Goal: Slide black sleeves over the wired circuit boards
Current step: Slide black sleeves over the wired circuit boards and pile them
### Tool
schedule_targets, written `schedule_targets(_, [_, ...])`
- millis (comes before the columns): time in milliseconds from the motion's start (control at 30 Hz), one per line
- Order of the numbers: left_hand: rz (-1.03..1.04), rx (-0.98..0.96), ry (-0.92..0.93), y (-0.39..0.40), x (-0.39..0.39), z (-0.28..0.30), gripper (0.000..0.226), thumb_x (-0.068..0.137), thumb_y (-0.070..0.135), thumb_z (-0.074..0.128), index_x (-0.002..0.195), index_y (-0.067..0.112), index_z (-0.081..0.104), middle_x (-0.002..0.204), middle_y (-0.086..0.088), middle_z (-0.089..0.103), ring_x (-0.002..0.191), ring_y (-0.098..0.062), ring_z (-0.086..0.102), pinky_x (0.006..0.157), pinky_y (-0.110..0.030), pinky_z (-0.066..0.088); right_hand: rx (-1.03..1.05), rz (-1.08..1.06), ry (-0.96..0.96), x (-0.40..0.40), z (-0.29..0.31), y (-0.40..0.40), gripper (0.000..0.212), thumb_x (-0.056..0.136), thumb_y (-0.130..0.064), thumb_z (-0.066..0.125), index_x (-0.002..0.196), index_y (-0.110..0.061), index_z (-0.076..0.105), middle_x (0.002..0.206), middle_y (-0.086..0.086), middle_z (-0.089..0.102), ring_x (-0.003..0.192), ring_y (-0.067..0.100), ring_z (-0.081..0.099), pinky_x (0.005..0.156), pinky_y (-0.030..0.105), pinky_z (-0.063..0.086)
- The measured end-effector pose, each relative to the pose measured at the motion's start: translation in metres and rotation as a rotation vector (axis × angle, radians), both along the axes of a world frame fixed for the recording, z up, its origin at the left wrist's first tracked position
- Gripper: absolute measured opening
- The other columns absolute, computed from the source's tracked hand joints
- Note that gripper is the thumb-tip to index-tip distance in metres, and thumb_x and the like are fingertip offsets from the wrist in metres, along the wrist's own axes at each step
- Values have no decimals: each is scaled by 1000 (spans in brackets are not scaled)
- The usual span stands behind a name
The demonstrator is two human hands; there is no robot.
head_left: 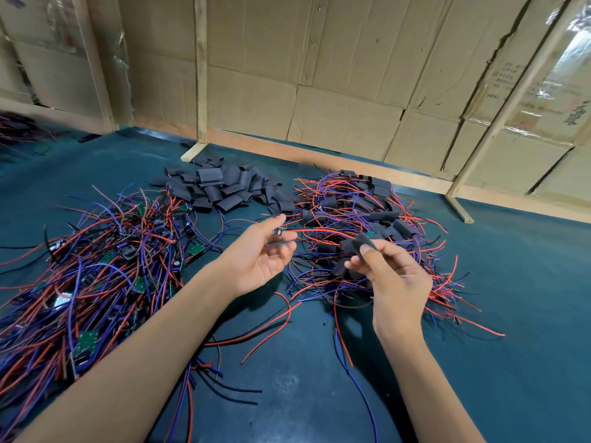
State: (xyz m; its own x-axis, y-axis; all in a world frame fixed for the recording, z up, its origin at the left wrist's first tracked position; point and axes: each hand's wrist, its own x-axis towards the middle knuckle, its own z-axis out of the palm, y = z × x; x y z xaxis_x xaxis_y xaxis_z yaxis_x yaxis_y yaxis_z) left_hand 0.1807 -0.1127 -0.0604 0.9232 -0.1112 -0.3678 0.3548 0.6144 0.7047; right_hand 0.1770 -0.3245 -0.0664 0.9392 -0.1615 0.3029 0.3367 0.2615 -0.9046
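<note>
A black sleeve (359,243) is pinched between the thumb and fingertips of the right hand (395,282), raised above the right-hand pile (367,225) of sleeved boards and wires. Just to its left, a small board (279,232) is held at the fingertips of the left hand (260,260), whose palm is turned up with the fingers loosely curled; a red wire (316,232) runs from the board toward the sleeve, the two not touching. The board is mostly hidden by the fingers and blurred, so its details cannot be made out. A heap of loose sleeves (224,187) lies beyond the hands, and a large tangle of bare green boards (88,342) with red, blue and black wires is spread at the left, partly crossed by the left forearm. Everything rests on a dark green mat (511,362), backed by a cardboard wall (335,75) on wooden posts. More wires at the far left edge are cut off.
</note>
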Motion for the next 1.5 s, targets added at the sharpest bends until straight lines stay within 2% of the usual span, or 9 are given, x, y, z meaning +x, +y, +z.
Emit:
schedule_targets(200, [176,-89,-98,3,3,0,18,94,21,66,85,7,61,71,-5,58,56,-8,55,42,-14,38,-141,-91,-11,-1,-1,0,18,89,5,68,89,-12,74,72,3,74,62,20,71,67,25,58])
schedule_targets(333, [189,-60,-128,2,2,4,29,76,29,78,90,11,61,69,-1,57,54,-7,51,40,-15,36,-358,-116,-93,-4,-8,2,22,85,-10,76,94,-30,74,83,-6,74,69,17,69,72,25,56])
schedule_targets(467, [164,31,-196,-1,-2,5,30,71,30,84,86,11,66,68,0,56,53,-6,48,39,-16,35,-596,-128,-210,-9,-15,6,22,79,-32,77,98,-44,72,92,-16,72,77,7,66,76,14,48])
schedule_targets(633, [77,163,-303,-11,-6,5,27,69,32,86,77,15,66,71,-1,60,53,-9,47,41,-18,36,-890,-173,-415,-7,-17,6,29,82,-39,74,107,-25,76,99,-33,63,99,-2,57,93,26,43])
schedule_targets(733, [80,176,-338,-15,-7,5,28,68,32,85,76,16,63,70,-4,62,51,-11,48,40,-18,35,-1008,-222,-500,-3,-20,3,31,82,-31,77,109,-16,76,97,-11,70,97,5,53,93,31,40])
schedule_targets(800, [86,194,-338,-16,-7,5,29,69,35,83,75,16,62,69,-6,63,50,-12,49,40,-18,36,-1031,-236,-534,-2,-22,3,33,83,-29,77,111,-13,76,97,-2,72,97,8,53,93,28,39])
schedule_targets(1000, [118,274,-350,-20,-8,5,26,76,35,79,68,15,65,69,-9,65,49,-11,49,39,-19,33,-968,-248,-590,-2,-25,6,34,88,-31,73,117,-14,73,103,-4,71,99,10,58,95,24,42])
schedule_targets(1267, [138,372,-334,-22,-13,9,30,84,34,77,76,9,62,65,-9,66,44,-11,49,34,-19,32,-902,-229,-628,-2,-26,4,33,89,-23,76,119,-12,73,103,-3,72,94,19,65,90,36,51])
schedule_targets(1500, [119,299,-292,-23,-14,11,28,79,37,80,59,20,69,65,-8,65,43,-10,48,36,-19,32,-918,-225,-637,-2,-25,5,34,89,-22,75,120,-9,73,110,0,73,99,17,67,91,38,53])
